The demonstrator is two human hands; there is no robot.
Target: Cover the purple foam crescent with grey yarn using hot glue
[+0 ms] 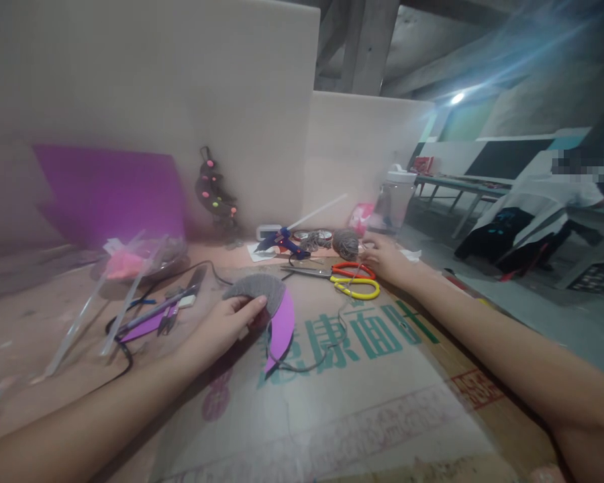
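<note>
The left hand [239, 316] pinched the flat purple crescent [284, 314], probably card, partly wrapped in grey yarn [256, 287], in the middle. It seemed light and bendable, so the wide wrapped part was likely safer to hold than the thin near tip. Farther right, the right hand [384, 259] curled its fingers beside the round grey yarn ball [345, 243]; I could not tell whether they gripped it.

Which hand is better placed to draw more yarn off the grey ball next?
Probably the right hand: it is beside the grey yarn ball, while the left hand holds the partly wrapped purple crescent.
</note>
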